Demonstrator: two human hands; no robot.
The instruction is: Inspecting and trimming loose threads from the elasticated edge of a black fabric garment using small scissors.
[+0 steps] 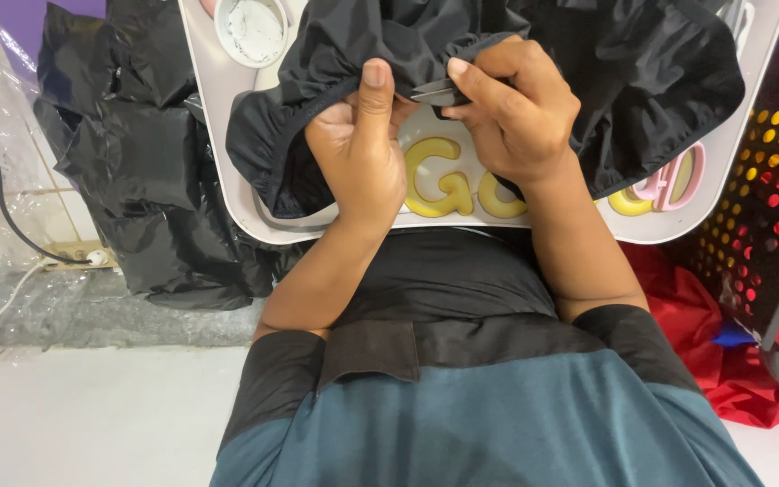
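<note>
Gripping a gathered edge of a black garment [534,63], the left hand [361,153] bunches the shiny, crinkled fabric in a closed fist, thumb pressed up along the hem. The right hand [511,113] is curled tight around a small metal tool [433,90], whose grey tip shows between the two hands and touches the fabric edge. The garment lies spread over a white tray-like desk [227,171], covering most of it and hiding part of the raised yellow and pink letters [448,185] set on its surface. A round white dish [252,32] sits at the far left corner of the desk, just beside the cloth. A heap of black fabric [137,162] lies on the left, near clear plastic sheeting [11,225] and a cable [11,216]. Red cloth [723,334] lies on the right under a dark perforated panel [768,180] glowing with coloured dots. The floor [92,415] is pale
</note>
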